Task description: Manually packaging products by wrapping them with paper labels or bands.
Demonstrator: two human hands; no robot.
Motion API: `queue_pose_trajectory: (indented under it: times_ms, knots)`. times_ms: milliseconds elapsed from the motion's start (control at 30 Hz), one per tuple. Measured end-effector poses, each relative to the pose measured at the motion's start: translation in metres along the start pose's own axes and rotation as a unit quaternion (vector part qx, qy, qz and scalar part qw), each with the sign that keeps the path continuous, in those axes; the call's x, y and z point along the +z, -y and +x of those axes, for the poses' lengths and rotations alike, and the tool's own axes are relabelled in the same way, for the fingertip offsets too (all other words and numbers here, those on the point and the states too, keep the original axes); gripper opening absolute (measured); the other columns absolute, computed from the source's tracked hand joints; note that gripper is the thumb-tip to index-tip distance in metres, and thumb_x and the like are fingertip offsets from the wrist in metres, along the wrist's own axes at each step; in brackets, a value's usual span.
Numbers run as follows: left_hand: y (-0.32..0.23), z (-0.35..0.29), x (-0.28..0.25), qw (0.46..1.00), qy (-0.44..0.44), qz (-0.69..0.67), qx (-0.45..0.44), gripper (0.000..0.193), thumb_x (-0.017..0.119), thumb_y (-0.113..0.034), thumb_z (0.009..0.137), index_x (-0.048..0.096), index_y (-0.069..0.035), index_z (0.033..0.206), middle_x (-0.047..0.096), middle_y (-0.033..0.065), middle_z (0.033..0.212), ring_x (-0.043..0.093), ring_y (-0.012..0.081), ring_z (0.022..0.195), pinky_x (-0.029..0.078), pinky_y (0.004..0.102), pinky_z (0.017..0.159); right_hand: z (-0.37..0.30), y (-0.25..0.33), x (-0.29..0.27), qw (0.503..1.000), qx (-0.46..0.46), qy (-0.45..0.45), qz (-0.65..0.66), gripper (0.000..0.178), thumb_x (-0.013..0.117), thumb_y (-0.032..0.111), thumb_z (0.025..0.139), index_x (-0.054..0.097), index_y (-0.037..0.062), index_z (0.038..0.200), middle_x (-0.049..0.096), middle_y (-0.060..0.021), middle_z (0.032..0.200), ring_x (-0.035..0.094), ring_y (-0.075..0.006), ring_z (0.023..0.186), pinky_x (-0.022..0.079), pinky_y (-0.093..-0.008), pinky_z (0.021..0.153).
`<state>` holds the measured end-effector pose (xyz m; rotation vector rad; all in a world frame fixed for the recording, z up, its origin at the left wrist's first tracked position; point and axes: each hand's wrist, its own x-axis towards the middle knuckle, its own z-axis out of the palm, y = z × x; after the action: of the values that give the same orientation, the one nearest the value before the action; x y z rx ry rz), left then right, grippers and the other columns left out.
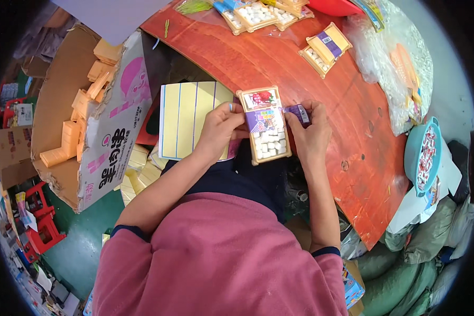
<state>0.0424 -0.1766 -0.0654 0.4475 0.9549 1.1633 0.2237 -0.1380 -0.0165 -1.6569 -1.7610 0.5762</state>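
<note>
A shallow cream-coloured box (271, 143) of white candy pieces is held up at the table's near edge, with a strawberry picture at its top. My left hand (219, 126) is closed on its left side, thumb and fingers pinching the edge. Across the box's middle runs a purple printed label (259, 121), whose loose end sticks out to the right. My right hand (312, 129) pinches that loose end between thumb and fingers. Beside my left hand lies a pale yellow sheet (181, 118) with blue and purple stripes.
The red-brown wooden table (371, 184) curves round my right. Filled candy boxes (255, 16) and a labelled pair (327, 48) lie on it. A teal basin (424, 158) of small wrapped pieces stands far right. At left, a cardboard carton (110, 147) holds orange trays (71, 139).
</note>
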Motion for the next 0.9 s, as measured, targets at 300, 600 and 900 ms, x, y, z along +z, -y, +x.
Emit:
queue_pose_trajectory:
  times_ms: [300,600,900]
  knots:
    - [-0.006,-0.014,0.019,0.998,-0.003,0.065,-0.006,0.031,0.064,-0.016,0.086,0.054,0.004,0.107,0.062,0.0107,0.099,0.063,0.0176,0.091,0.055,0.0311,0.075,-0.001,-0.005,0.003,0.999,-0.032,-0.031,-0.004,0.029,0.073,0.01,0.073,0.054,0.0028,0.093,0.064,-0.0093,0.08,0.063,-0.0173,0.072,0.049,-0.0293,0.065]
    - [-0.007,-0.022,0.027,0.997,-0.02,-0.033,-0.062,0.029,0.061,-0.014,0.087,0.055,0.004,0.109,0.06,0.0109,0.103,0.061,0.0187,0.097,0.053,0.0354,0.083,0.0,-0.003,0.001,1.0,-0.014,-0.019,0.017,0.029,0.072,0.011,0.072,0.054,0.0021,0.093,0.064,-0.0116,0.08,0.063,-0.0202,0.072,0.048,-0.0311,0.066]
    - [-0.007,-0.02,0.031,0.997,-0.059,-0.027,-0.051,0.032,0.06,-0.009,0.087,0.047,0.001,0.115,0.059,0.0127,0.106,0.061,0.0206,0.097,0.051,0.0356,0.083,-0.001,-0.003,0.002,0.999,-0.012,-0.03,0.025,0.03,0.073,0.01,0.072,0.054,0.0013,0.093,0.063,-0.0116,0.08,0.062,-0.0197,0.072,0.048,-0.0306,0.066]
